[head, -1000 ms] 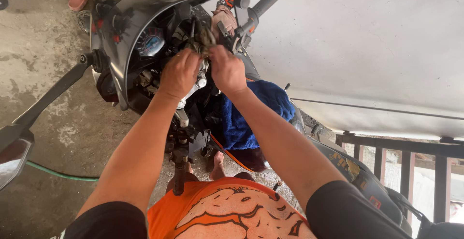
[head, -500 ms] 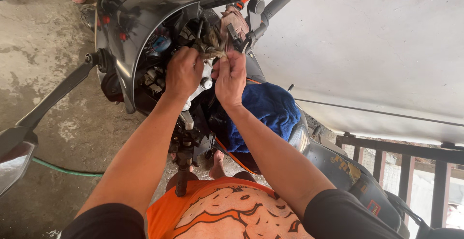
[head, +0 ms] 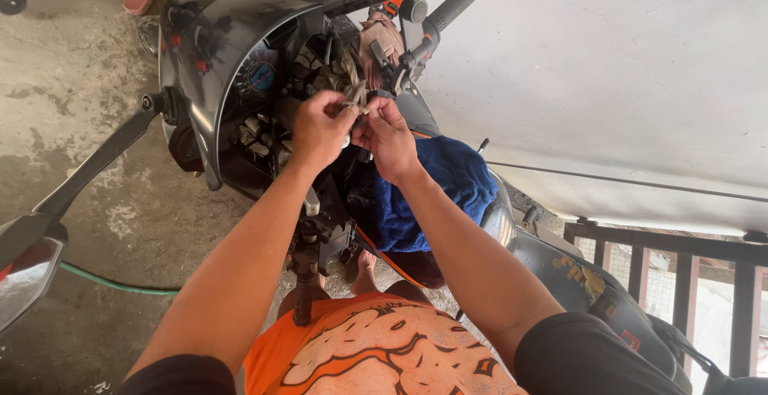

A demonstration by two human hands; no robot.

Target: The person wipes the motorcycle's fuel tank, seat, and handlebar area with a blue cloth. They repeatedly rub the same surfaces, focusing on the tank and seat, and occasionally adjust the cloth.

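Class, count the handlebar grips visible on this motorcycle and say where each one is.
2: one handlebar grip at top, beyond the hands; another low, by the orange shirt. None seems hidden.

Both bare forearms reach forward and upward from black sleeves, converging so the hands meet just in front of the motorcycle's dash (head: 256, 75). The left hand (head: 320, 131) is curled, knuckles up, thumb and forefinger pinched together at its tip. The right hand (head: 390, 135) faces it, almost touching, fingers (head: 370, 111) bent and pinching likewise. Both wrists are slightly cocked inward.
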